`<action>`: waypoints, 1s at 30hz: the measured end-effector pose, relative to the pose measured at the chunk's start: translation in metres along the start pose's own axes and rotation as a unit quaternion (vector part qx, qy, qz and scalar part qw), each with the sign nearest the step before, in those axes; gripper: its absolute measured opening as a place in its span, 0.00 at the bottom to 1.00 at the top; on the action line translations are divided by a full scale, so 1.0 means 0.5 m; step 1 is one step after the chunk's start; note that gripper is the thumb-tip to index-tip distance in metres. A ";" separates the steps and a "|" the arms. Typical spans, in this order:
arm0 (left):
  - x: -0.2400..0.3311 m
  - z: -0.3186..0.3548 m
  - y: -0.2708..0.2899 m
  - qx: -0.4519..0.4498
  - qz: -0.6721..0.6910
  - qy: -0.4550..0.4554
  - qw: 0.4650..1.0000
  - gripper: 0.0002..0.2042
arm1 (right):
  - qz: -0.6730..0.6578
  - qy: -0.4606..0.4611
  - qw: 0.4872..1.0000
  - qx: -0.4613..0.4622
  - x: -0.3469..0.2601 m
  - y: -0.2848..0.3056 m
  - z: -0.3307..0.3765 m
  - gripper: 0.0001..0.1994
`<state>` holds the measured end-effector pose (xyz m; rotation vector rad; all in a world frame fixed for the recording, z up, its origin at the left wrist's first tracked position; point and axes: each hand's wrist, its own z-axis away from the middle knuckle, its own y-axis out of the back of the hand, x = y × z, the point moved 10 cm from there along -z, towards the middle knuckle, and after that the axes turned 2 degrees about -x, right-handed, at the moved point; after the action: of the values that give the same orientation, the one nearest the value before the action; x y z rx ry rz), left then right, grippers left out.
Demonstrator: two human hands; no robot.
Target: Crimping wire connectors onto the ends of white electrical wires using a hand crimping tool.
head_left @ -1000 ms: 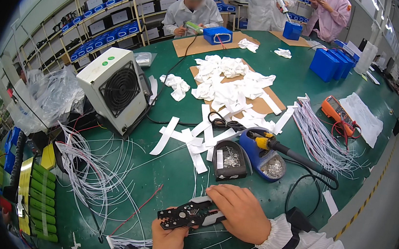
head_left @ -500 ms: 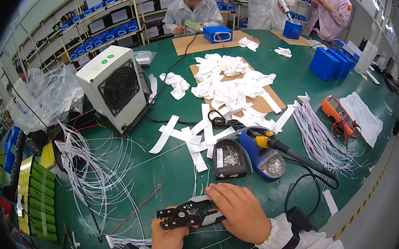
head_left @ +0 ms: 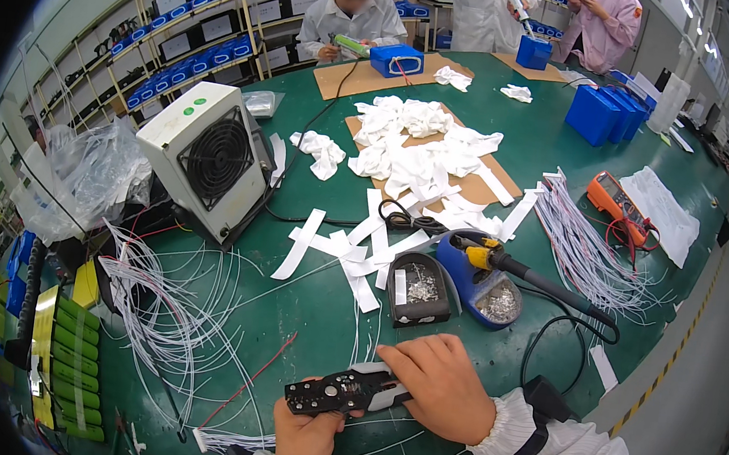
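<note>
A black and grey wire stripper (head_left: pixel 346 389) lies across the space between my hands at the near edge of the table. My right hand (head_left: pixel 438 387) is closed around its grey handles. Below the tool's head, my left hand (head_left: pixel 304 441) is closed, with its thumb against the tool. A bundle of thin white wires (head_left: pixel 246 440) with a white connector (head_left: pixel 199 440) runs into the left hand, and loose strands come out on its right. The left fingertips and the wire ends at the jaws are mostly hidden.
Beyond my hands stand a black tray (head_left: pixel 418 313) and a blue soldering iron holder (head_left: pixel 460 261) with its iron. White strips (head_left: pixel 299 245) and cloths (head_left: pixel 420 175) lie farther back. At left are a fan unit (head_left: pixel 201 164), a wire pile (head_left: pixel 166 313) and green battery cells (head_left: pixel 77 366). Co-workers stand or sit opposite.
The wire stripper's handles have come closer together and its jaws have closed. My right fingers have squeezed in slightly. The left hand has hardly moved.
</note>
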<state>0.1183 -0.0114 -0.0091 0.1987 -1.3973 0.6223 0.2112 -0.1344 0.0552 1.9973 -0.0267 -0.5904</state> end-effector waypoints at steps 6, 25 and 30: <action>0.026 0.013 0.000 0.007 -0.150 -0.070 0.986 0.04 | -0.039 -0.013 0.999 -0.016 0.011 -0.011 0.004 0.28; 0.026 0.059 0.002 0.020 -0.319 -0.153 0.935 0.13 | -0.079 -0.056 0.995 -0.028 0.012 -0.024 0.016 0.24; 0.092 0.009 -0.017 0.139 -0.475 -0.259 0.829 0.11 | -0.258 -0.266 0.929 0.019 0.121 0.011 0.015 0.18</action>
<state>0.1211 -0.0073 0.0377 1.2935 -1.4831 -0.1021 0.2625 -0.1594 0.0335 1.8224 0.1628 -1.4687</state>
